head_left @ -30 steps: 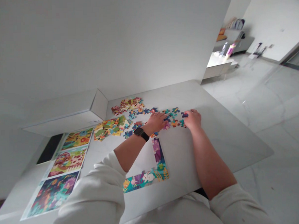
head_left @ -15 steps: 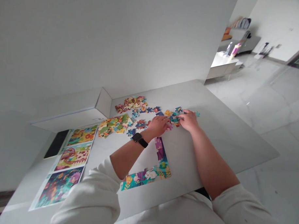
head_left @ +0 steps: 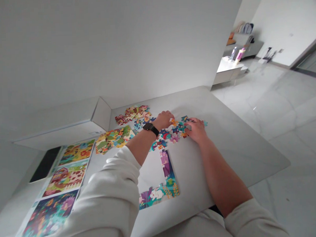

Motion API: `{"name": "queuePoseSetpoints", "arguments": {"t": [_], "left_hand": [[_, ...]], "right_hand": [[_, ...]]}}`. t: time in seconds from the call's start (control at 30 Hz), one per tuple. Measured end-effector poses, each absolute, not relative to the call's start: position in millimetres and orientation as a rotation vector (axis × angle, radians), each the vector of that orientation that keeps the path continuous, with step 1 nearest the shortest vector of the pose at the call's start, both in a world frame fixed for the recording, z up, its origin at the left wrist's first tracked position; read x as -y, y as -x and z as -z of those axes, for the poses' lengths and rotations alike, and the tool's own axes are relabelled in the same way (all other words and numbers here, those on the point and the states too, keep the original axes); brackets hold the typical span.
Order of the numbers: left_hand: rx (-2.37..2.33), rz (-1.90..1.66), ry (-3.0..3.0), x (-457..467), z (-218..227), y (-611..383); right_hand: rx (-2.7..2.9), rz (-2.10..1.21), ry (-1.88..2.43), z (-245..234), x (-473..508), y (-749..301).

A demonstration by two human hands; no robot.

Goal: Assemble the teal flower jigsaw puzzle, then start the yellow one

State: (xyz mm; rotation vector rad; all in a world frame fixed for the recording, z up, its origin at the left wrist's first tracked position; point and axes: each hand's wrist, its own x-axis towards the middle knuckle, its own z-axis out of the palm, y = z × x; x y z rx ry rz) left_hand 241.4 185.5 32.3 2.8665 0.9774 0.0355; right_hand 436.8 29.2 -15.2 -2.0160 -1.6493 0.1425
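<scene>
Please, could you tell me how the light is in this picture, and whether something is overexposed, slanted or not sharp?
Head view: dim, soft light on the wall; head view: the distant low table looks overexposed; head view: the wall's right edge slants; head view: puzzle pieces near the right hand lack fine detail.

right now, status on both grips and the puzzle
Left grip at far side of loose pieces; right grip toward their right; joined section on near side; left sleeve seemingly hides its end.

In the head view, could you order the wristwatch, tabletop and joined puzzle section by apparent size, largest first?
1. Tabletop
2. Joined puzzle section, though partly covered
3. Wristwatch
</scene>
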Motion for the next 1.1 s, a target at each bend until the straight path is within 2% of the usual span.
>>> {"name": "queuePoseSetpoints", "arguments": {"t": [0.2,0.5,0.87,1.1], "left_hand": [[-0.96,-0.213,-2.811,-199,-43,-237],[-0.761,-1.096,-2.814,-127,-81,-147],[-0.822,-1.457,-2.81,-28,-91,-44],[-1.014,-1.583,-2.635,-8,-70,-9]], "right_hand": [[1.65,-0.104,1.945,9,-31,-433],[2.085,-0.27,1.682,-9,-16,-395],[2.214,-0.558,1.805,-20,1,-355],[2.2,-0.414,1.798,-6,-5,-349]]}}
